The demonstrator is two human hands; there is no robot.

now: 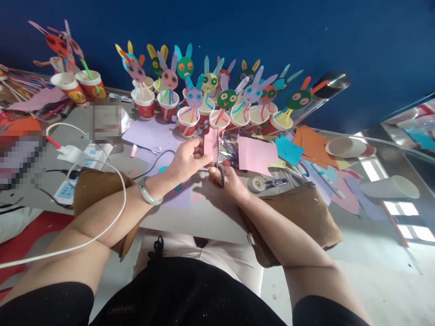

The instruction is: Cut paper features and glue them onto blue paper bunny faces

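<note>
From where I stand, two bare hands are busy over one table (204,222). The left hand (190,158) pinches one small pink paper piece (210,144) between thumb and fingers, in front of the cups; one pale bangle (145,195) rings that wrist. The right hand (231,181) grips one pair of scissors (218,164) by the dark handle, its blades along the paper's right edge. I can't tell how far apart the blades are.

Beyond stand at least eight paper cups (188,121) bearing paper rabbit heads (194,98), too crowded for me to count exactly. Three more cups (70,86) stand off to the left. Two plain cups (390,186) lie on their sides at the right. Near the right hand I see one larger pink sheet (258,155), one bright blue piece (288,150) and one tape roll (257,184). Two brown cloths (299,217) lie there, one by each forearm.
</note>
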